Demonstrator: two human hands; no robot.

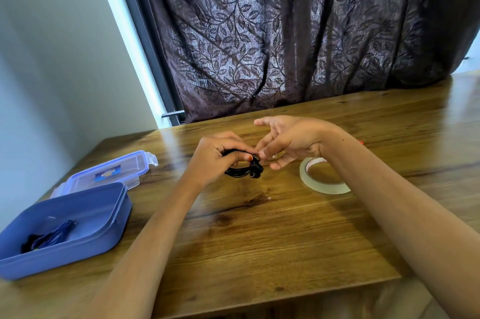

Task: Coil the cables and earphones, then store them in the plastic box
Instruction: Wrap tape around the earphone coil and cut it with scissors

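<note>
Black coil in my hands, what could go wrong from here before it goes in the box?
1. The black coil is kept together only by the grip of the left hand, with the right hand seeming to pinch its end; a loosened grip could let the loops spring open.
2. The tape roll lies close by the right wrist, so a sweep toward the plastic box might knock it.

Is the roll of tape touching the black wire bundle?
Apart. The head view shows bare table between the tape roll and the black wire bundle, which the left hand holds.
</note>
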